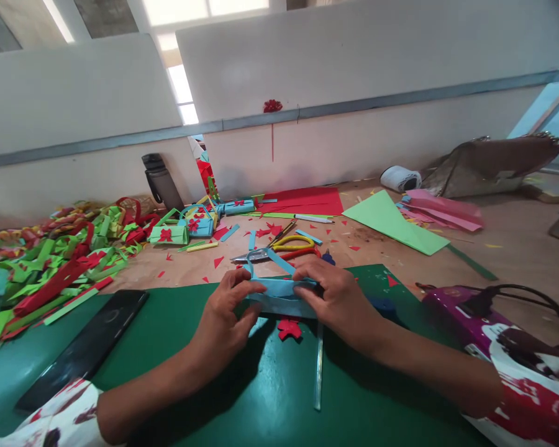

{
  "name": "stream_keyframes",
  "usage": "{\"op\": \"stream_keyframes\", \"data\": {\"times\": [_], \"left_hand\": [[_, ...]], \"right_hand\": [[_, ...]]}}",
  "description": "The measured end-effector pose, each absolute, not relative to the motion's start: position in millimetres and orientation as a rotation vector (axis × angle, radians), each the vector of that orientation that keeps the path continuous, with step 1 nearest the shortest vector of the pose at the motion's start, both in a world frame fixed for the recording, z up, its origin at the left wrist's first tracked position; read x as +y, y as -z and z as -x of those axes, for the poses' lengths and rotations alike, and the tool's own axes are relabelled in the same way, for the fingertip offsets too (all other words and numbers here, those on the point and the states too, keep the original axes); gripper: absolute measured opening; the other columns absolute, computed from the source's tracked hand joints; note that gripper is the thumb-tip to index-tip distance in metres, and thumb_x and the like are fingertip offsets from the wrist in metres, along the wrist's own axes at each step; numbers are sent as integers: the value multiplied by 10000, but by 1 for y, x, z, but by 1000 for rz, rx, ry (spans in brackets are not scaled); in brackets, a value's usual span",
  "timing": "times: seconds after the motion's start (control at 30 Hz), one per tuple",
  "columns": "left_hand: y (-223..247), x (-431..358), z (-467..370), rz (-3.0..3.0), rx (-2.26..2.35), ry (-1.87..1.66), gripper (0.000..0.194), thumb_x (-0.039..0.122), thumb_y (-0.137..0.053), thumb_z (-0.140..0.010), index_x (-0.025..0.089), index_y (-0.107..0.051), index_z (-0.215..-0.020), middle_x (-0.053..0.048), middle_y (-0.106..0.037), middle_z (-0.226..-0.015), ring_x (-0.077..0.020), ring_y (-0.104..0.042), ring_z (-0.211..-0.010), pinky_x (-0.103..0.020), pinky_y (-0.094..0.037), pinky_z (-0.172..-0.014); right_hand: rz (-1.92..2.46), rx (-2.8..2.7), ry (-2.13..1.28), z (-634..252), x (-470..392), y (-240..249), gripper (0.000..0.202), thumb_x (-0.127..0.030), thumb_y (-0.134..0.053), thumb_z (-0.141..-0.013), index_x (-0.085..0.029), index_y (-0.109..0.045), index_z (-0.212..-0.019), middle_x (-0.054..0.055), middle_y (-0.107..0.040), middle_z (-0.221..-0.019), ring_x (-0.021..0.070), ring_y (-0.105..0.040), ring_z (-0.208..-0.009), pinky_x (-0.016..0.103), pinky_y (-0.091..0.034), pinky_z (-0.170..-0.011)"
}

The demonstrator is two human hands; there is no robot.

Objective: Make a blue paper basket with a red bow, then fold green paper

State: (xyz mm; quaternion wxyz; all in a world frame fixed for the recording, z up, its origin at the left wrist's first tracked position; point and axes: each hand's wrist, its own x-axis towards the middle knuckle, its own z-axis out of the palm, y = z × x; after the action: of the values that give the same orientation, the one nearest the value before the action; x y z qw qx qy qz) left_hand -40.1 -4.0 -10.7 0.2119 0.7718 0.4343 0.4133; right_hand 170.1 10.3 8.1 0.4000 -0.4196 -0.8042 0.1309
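Observation:
A folded light blue paper piece [282, 298] with a narrow strip rising from its top is held just above the green mat [168, 385]. My left hand [228, 316] pinches its left end between thumb and fingers. At the right end, my right hand [338, 301] grips it the same way. A red paper flower [289, 329] lies on the mat just below the blue paper. A clear glue stick [318, 372] lies lengthwise on the mat, its upper end near my right hand.
Scissors with yellow handles [293, 242] and red handles lie behind my hands. A phone [88, 341] and a heap of paper strips [51, 279] are at left. A purple box with cables [461, 313] sits at right. Small paper bags [169, 234], a bottle [163, 183] and green paper [395, 223] stand or lie farther back.

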Motion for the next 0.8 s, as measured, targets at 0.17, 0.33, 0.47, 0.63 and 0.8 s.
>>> {"op": "stream_keyframes", "data": {"times": [0.17,0.33,0.47,0.63,0.8], "left_hand": [[10,3,40,-2515,1319,-1030,216,127,-541,-805,217,-617,-986,-63,-473,-981,-214,-506,-934,-380,-478,-808],[7,8,35,-2592,1369,-1017,123,101,-575,-784,197,-616,-849,-95,-472,-1086,-267,-470,-1028,-441,-451,-844],[8,14,35,-2436,1291,-1080,134,65,-590,-768,198,-599,-781,-91,-429,-1268,-276,-416,-1191,-480,-387,-967],[10,16,36,-2540,1136,-1151,149,41,-555,-790,189,-571,-774,-90,-456,-1315,-264,-392,-1239,-473,-358,-1008],[10,15,36,-2629,1093,-1185,132,76,-531,-820,192,-576,-777,-103,-551,-1243,-270,-425,-1199,-471,-378,-995]], "right_hand": [[1028,-2070,-271,-168,12,-4,149,-40,-537,-777,-182,-553,-818,71,-646,-895,199,-609,-877,333,-492,-766],[1019,-2092,-248,-169,14,-2,121,-63,-543,-793,-182,-560,-811,75,-654,-898,207,-613,-894,347,-499,-777],[1012,-2118,-210,-168,13,-2,131,-83,-555,-806,-173,-571,-900,99,-657,-963,223,-614,-936,365,-502,-807],[971,-2148,-201,-168,12,-2,133,-69,-536,-813,-160,-582,-898,106,-655,-966,222,-612,-943,360,-501,-816],[1030,-2120,-234,-169,12,-4,146,-81,-557,-798,-184,-583,-899,82,-661,-961,214,-620,-942,350,-501,-819]]}}
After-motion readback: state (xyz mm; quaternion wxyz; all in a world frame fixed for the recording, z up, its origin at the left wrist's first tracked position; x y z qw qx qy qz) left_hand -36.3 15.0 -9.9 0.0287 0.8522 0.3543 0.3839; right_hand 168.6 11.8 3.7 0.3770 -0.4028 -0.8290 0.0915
